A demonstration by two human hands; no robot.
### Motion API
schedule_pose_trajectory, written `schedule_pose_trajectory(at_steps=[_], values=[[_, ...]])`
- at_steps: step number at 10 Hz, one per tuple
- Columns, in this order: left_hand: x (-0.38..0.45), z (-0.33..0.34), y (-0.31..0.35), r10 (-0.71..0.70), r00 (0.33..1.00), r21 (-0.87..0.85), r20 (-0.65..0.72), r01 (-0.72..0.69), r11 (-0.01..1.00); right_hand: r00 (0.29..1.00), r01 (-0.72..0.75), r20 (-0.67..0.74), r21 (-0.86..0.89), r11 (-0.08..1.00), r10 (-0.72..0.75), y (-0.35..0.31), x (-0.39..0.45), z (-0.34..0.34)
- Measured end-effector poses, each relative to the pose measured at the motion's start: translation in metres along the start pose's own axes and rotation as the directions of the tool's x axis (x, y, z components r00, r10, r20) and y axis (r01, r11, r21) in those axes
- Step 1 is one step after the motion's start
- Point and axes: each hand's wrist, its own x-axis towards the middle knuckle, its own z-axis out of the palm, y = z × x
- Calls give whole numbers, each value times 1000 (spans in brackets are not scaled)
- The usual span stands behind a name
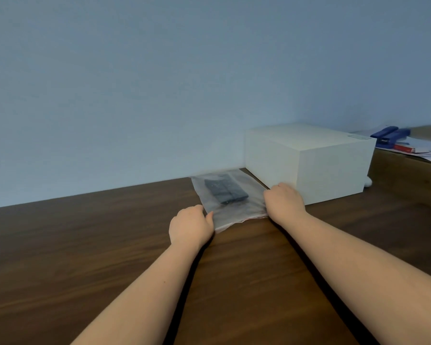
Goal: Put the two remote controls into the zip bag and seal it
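The zip bag (230, 195) lay flat on the brown desk (85, 245), right in front of the person and close to the wall. Inside it were the dark remote controls (225, 191), side by side. Their long sides ran away from the person, leaning a bit to the left. The open end of the bag, with its pink strip, pointed back toward the person.

The left hand (190, 226) was curled shut on the near left corner of the bag. The right hand (284, 201) was curled shut on the near right edge. The two hands were apart, with the bag's mouth stretched between them. Both hands were just as near to it.

A white box (309, 160) sat just beside the bag on the right, close to the right hand.

The remotes looked to be in already. The mouth did not look pressed shut yet, so I think sealing along the strip came next.
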Motion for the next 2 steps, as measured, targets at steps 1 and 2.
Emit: schedule_pose_trajectory(at_steps=[1, 2], values=[[-14, -8, -2, -21, 999, 25, 39, 20, 999, 1000, 4, 11, 16, 1000, -4, -4, -11, -3], [-22, -13, -5, -41, 999, 16, 35, 41, 999, 999, -26, -19, 60, 998, 28, -7, -16, -1]])
